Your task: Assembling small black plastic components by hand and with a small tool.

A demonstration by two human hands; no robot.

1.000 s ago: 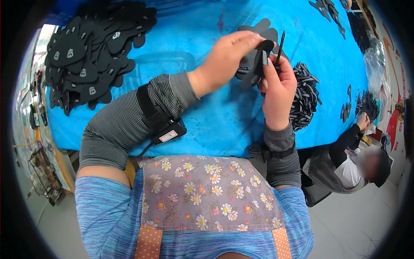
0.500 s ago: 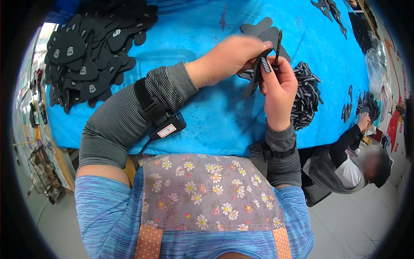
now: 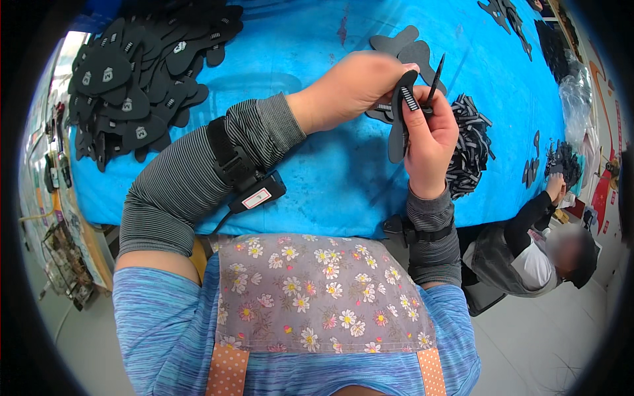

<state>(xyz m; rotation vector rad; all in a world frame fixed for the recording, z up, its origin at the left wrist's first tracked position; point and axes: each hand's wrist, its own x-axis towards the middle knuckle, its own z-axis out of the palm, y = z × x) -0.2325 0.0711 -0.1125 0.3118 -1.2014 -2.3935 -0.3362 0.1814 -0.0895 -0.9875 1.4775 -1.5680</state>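
Over the blue-covered table, my left hand (image 3: pixel 363 86) pinches the upper end of a black, curved flat piece (image 3: pixel 397 135). My right hand (image 3: pixel 428 142) holds the same piece from the other side, its thumb against a small black-and-white striped tab (image 3: pixel 409 98) on the surface. Out of my right fingers sticks a thin, dark, pointed tool (image 3: pixel 437 76), tip upward. Some right fingertips are hidden behind the piece. Just beyond my hands lie more flat black pieces (image 3: pixel 398 41). Close to my right hand is a heap of small striped tabs (image 3: pixel 470 155).
A large pile of black pieces (image 3: pixel 132 86), some with light emblems, covers the table's far left. More black pieces (image 3: pixel 505 16) lie at the far right. At right, a co-worker (image 3: pixel 522 254) handles a dark heap (image 3: pixel 564 160) near clear plastic bags (image 3: pixel 576 96).
The black piece has turned in my hands and hangs more upright. The pointed tool now leans further to the right. My arms have barely moved.
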